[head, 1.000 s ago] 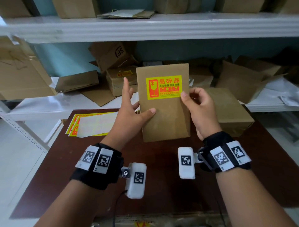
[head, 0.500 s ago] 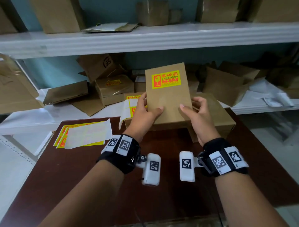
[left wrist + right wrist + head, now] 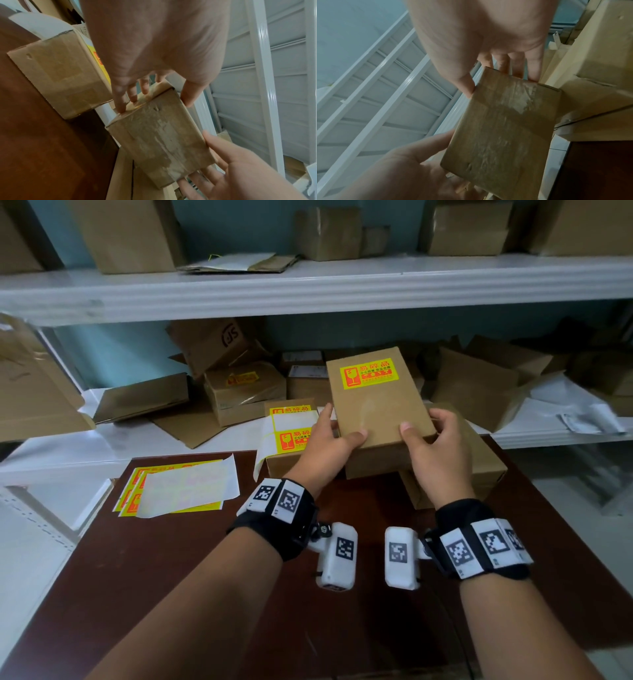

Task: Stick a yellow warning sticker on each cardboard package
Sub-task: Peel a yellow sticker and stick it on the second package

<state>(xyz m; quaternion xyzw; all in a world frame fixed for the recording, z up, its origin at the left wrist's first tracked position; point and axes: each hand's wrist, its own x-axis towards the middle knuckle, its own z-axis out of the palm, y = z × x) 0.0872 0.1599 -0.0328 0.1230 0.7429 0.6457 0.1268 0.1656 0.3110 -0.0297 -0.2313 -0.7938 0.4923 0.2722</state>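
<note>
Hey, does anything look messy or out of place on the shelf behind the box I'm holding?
Yes. Behind the held box, the lower shelf is cluttered: a printed box lies tipped, flattened cardboard sprawls, and crumpled white paper sits at right. The held box's sticker looks flat and tidy.

A flat, brown, rectangular cardboard package [image 3: 376, 402] is held up off the dark tabletop [image 3: 171, 559], tilted back, its near end gripped between both hands. A yellow rectangular warning sticker [image 3: 370, 373] with red print sits flat near its far end. Behind and left, another brown cardboard package [image 3: 284, 463] carries a sheet of the same yellow stickers [image 3: 291, 426]. More yellow sticker sheets [image 3: 178, 491] lie on the tabletop's left side.
</note>
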